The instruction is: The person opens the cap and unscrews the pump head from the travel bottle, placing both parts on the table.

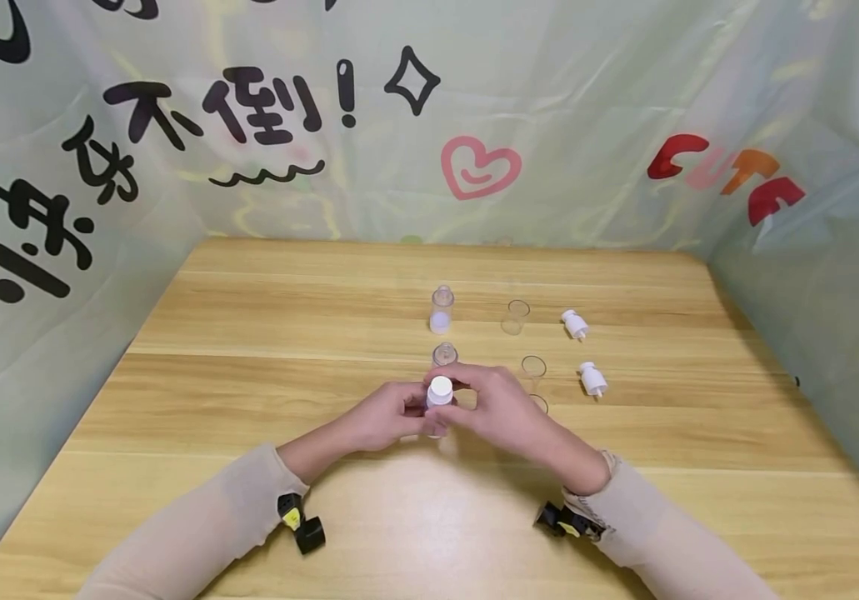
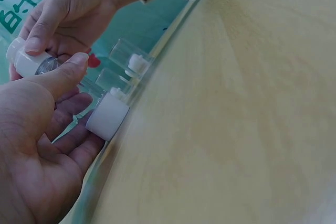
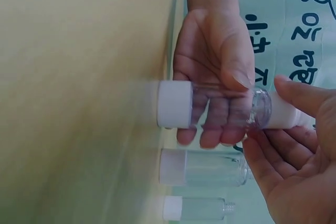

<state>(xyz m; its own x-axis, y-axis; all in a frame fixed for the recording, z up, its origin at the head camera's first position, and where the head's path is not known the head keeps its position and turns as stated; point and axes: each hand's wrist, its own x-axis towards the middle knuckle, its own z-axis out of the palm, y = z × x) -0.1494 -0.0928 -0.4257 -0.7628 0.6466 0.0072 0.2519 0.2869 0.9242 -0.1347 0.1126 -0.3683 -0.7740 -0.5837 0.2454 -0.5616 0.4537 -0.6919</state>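
Note:
Between both hands, a clear bottle with a white base [image 3: 175, 104] stands upright on or just over the table; contact cannot be told. My left hand [image 1: 387, 414] holds its clear body, thumb on one side and fingers round the other. A white pump top [image 1: 440, 387] sits at the bottle's neck. In the right wrist view, the fingers and thumb of my right hand [image 3: 302, 156] pinch this pump top [image 3: 282, 113]. From the head view, my right hand [image 1: 500, 408] hides part of the bottle. How tightly the top is seated cannot be told.
Behind the hands, two more clear bottles stand in line, a far one [image 1: 441, 312] and a nearer one [image 1: 445, 354]. Right of them are clear caps [image 1: 515, 318], one partly behind my right hand. Two white pump tops [image 1: 575, 325] lie farther right on the wooden table [image 1: 249, 317].

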